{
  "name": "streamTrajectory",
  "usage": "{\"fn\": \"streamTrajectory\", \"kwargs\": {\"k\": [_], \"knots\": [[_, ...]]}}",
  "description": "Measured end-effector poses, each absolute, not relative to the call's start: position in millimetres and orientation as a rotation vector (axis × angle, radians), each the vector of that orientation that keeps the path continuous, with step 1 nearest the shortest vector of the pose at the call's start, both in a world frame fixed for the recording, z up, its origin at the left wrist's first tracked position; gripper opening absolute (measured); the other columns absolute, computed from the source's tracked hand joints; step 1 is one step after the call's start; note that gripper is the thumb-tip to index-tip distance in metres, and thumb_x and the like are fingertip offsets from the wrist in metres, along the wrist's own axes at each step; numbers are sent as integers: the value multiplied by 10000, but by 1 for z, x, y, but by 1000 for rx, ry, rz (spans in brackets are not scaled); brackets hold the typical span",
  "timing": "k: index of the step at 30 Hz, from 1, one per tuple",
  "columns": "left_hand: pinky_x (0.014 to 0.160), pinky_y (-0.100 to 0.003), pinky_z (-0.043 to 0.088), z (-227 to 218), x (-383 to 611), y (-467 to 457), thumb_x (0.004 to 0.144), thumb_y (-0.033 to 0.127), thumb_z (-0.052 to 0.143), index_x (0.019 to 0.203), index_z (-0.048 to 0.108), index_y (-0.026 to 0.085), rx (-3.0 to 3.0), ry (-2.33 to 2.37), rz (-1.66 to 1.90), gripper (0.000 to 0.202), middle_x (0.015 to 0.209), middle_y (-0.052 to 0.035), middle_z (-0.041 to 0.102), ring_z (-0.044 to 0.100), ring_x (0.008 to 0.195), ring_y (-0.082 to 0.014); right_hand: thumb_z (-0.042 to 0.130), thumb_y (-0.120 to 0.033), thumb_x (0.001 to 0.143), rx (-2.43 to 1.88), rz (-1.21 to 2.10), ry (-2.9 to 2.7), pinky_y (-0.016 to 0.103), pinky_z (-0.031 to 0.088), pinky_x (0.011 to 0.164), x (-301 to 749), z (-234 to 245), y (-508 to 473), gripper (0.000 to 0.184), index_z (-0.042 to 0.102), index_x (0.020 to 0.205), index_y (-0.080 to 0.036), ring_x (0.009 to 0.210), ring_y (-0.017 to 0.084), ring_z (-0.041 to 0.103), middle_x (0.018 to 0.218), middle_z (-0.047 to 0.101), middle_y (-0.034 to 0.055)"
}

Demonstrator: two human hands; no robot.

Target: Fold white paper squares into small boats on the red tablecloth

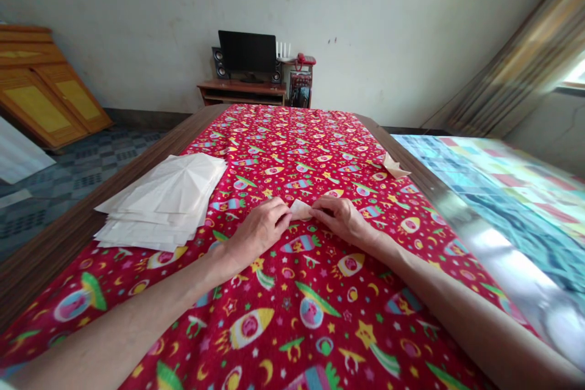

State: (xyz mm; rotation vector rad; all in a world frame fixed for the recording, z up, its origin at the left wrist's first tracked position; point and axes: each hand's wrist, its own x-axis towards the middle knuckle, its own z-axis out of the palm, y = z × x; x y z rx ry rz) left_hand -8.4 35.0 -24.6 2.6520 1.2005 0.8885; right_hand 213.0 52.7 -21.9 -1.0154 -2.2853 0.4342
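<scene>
Over a red rocket-patterned cloth, the left hand and right hand, fingertips pinched narrow, hold opposite ends of a small folded white paper, where even, gentle pressure should keep edges aligned.

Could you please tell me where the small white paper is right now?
In the head view, the small white paper is near the picture's middle, held between the left hand and right hand, right of the paper stack.
</scene>
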Motion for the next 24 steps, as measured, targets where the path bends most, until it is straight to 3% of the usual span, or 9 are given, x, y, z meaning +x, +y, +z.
{"fn": "streamTrajectory", "kwargs": {"k": [11, 24], "knots": [[738, -291, 442, -20, -7, 37, 906, 176, 487, 734, 532, 159, 2704, 1484, 671, 178, 809, -44, 551, 548, 779, -173, 579, -333, 874, -1344, 258, -2268, 228, 373, 626, 203, -22, 59, 177, 656, 793, -196, 675, 136, 579, 723, 661, 15], [721, -313, 464, -21, -13, 38, 877, 194, 513, 718, 554, 162, 2710, 1489, 652, 168, 814, -46, 540, 555, 767, -183, 593, -387, 870, -1394, 215, -2294, 217, 315, 576, 201, -20, 60, 214, 634, 761, -208, 608, 108, 533, 692, 637, -14]]}}
